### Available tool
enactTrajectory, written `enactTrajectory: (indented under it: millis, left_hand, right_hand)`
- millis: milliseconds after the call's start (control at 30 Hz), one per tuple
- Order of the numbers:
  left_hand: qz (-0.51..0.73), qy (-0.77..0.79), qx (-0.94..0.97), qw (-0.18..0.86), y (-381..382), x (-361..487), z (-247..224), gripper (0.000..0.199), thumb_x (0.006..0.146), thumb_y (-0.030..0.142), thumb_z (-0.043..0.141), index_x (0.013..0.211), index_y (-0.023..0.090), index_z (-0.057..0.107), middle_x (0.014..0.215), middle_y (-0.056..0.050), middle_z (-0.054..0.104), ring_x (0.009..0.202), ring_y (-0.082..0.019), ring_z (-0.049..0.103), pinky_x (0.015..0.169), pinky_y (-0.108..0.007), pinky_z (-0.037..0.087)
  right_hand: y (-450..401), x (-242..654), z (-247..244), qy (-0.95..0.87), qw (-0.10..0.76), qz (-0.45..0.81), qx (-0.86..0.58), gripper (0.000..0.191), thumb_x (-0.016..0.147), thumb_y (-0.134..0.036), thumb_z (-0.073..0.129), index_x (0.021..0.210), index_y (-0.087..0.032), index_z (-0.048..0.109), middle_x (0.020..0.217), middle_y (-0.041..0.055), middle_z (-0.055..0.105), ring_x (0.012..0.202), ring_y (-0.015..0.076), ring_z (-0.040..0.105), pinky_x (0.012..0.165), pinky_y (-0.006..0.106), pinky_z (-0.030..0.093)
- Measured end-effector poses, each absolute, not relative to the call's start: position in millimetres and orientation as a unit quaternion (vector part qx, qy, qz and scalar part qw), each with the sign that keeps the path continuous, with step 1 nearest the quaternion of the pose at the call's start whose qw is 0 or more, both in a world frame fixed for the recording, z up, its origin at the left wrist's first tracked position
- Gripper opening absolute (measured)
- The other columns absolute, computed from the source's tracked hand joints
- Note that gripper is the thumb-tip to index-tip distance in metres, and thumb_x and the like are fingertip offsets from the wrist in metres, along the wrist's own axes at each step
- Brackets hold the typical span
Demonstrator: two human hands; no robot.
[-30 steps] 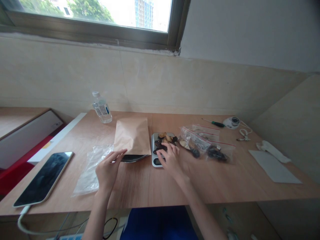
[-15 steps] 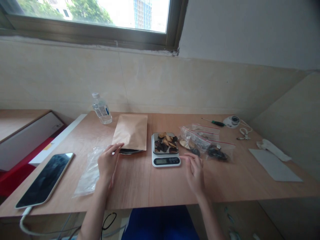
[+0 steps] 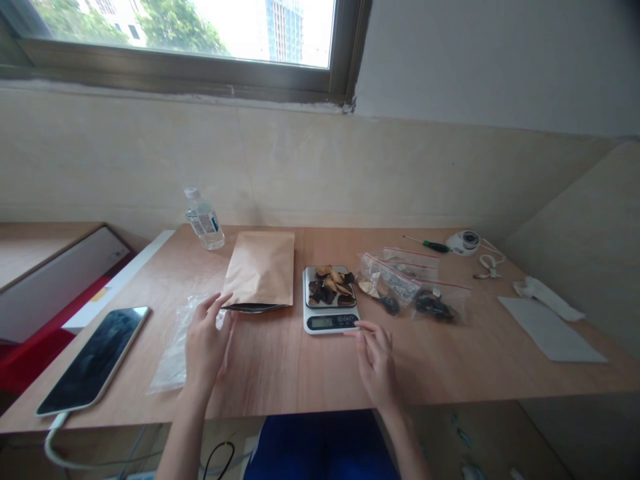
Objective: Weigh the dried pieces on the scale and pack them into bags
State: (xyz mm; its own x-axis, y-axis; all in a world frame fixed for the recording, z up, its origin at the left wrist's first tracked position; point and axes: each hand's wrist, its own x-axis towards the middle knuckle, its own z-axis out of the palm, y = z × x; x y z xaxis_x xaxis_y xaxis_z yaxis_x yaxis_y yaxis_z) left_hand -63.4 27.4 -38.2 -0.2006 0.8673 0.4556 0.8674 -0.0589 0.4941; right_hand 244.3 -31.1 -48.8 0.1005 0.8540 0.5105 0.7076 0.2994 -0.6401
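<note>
A brown kraft paper bag [image 3: 263, 270] lies flat, its dark mouth slightly parted toward me. My left hand [image 3: 207, 343] is at the bag's lower left corner, thumb and fingers apart; whether the fingertips touch the paper I cannot tell. Right of the bag, a white digital kitchen scale [image 3: 309, 321] carries several dark and tan dried slices [image 3: 330, 285]. My right hand [image 3: 376, 360] is at the scale's front right corner, index finger stretched to the button panel and nothing held. The display digits are too faint to read.
A clear plastic bag [image 3: 173, 360] lies beneath and beside my left hand. Farther left is a phone [image 3: 95, 360] on a cable. A water bottle [image 3: 205, 223] stands behind. Zip bags [image 3: 400, 273], a screwdriver [image 3: 435, 247], a small camera [image 3: 464, 243] and white paper [image 3: 550, 333] lie right.
My left hand has shifted left and its fingers have parted at the bag's corner. My right hand has moved left, from beside the scale to its button panel.
</note>
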Motion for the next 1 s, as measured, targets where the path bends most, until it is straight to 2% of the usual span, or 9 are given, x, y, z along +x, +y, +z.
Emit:
enactTrajectory:
  millis: [133,233,367,500,633,733,833,933,1000]
  left_hand:
    - [-0.297,-0.738,-0.607,0.005,6.9,-77.3,-49.9,0.048,0.082,0.047,0.044,0.115,0.016,0.058,0.110,-0.014,0.056,0.101,-0.030,0.054,0.087,-0.042,0.044]
    - [-0.248,-0.755,-0.606,-0.018,-0.6,-81.9,-56.4,0.050,0.079,0.054,0.045,0.103,0.014,0.063,0.104,-0.014,0.057,0.097,-0.031,0.053,0.084,-0.042,0.043]
    - [-0.248,-0.756,-0.605,-0.022,0.2,-79.2,-53.9,0.041,0.081,0.051,0.040,0.081,0.018,0.064,0.095,-0.012,0.061,0.088,-0.029,0.053,0.080,-0.040,0.041]
    - [-0.262,-0.759,-0.595,-0.019,-2.8,-76.7,-46.2,0.033,0.079,0.046,0.041,0.074,0.019,0.060,0.090,-0.011,0.064,0.086,-0.029,0.053,0.076,-0.039,0.041]
    - [-0.293,-0.787,-0.543,-0.002,-21.2,-71.2,-27.2,0.027,0.080,0.045,0.043,0.077,0.021,0.056,0.085,-0.008,0.064,0.080,-0.027,0.056,0.071,-0.037,0.041]
    - [-0.322,-0.820,-0.473,0.005,-39.4,-52.5,-2.4,0.030,0.082,0.049,0.043,0.081,0.022,0.056,0.078,-0.007,0.061,0.070,-0.025,0.054,0.064,-0.038,0.040]
    - [-0.422,-0.783,-0.456,0.020,-52.8,-19.1,19.0,0.027,0.084,0.048,0.046,0.083,0.022,0.054,0.097,-0.006,0.063,0.074,-0.022,0.055,0.070,-0.038,0.042]
    - [-0.520,-0.659,-0.538,-0.072,-57.9,17.2,24.2,0.020,0.085,0.042,0.052,0.079,0.023,0.056,0.092,-0.004,0.062,0.080,-0.019,0.058,0.071,-0.032,0.045]
    - [-0.529,-0.600,-0.582,-0.148,-58.1,35.6,19.8,0.016,0.084,0.038,0.055,0.078,0.023,0.058,0.088,-0.003,0.063,0.084,-0.019,0.059,0.073,-0.030,0.046]
  right_hand:
    - [-36.0,257.3,-59.8,-0.642,0.466,0.075,-0.604,0.027,0.094,-0.027,0.040,0.092,-0.024,0.067,0.098,0.0069,0.059,0.095,0.0222,0.053,0.085,0.039,0.040]
    - [-40.3,265.2,-66.1,-0.632,0.471,0.066,-0.612,0.027,0.094,-0.027,0.040,0.091,-0.024,0.067,0.096,0.0070,0.059,0.094,0.0226,0.053,0.083,0.039,0.040]
    - [-45.4,266.5,-68.2,-0.626,0.477,0.066,-0.613,0.027,0.094,-0.028,0.040,0.091,-0.024,0.067,0.095,0.0071,0.059,0.094,0.0229,0.053,0.083,0.039,0.040]
    - [-52.6,261.5,-65.1,-0.613,0.489,0.076,-0.616,0.027,0.094,-0.028,0.041,0.090,-0.024,0.067,0.094,0.0074,0.059,0.093,0.0233,0.053,0.082,0.039,0.041]
    - [-61.2,249.4,-52.9,-0.619,0.493,0.125,-0.598,0.025,0.093,-0.028,0.042,0.089,-0.024,0.066,0.094,0.0074,0.060,0.095,0.0235,0.054,0.082,0.039,0.043]
    - [-64.7,229.0,-35.3,-0.637,0.500,0.195,-0.553,0.024,0.093,-0.026,0.042,0.085,-0.024,0.065,0.089,0.0061,0.061,0.093,0.0223,0.056,0.081,0.036,0.045]
    - [-63.1,198.8,-14.3,-0.643,0.508,0.282,-0.499,0.022,0.092,-0.025,0.042,0.090,-0.023,0.064,0.087,0.0045,0.062,0.090,0.0200,0.057,0.080,0.033,0.046]
    - [-56.7,171.4,2.6,-0.625,0.512,0.362,-0.465,0.020,0.091,-0.028,0.046,0.104,-0.023,0.060,0.093,0.0038,0.064,0.087,0.0175,0.058,0.078,0.030,0.047]
    - [-51.8,162.3,8.5,-0.601,0.517,0.400,-0.459,0.020,0.090,-0.031,0.049,0.105,-0.022,0.059,0.093,0.0033,0.064,0.083,0.0163,0.059,0.075,0.028,0.047]
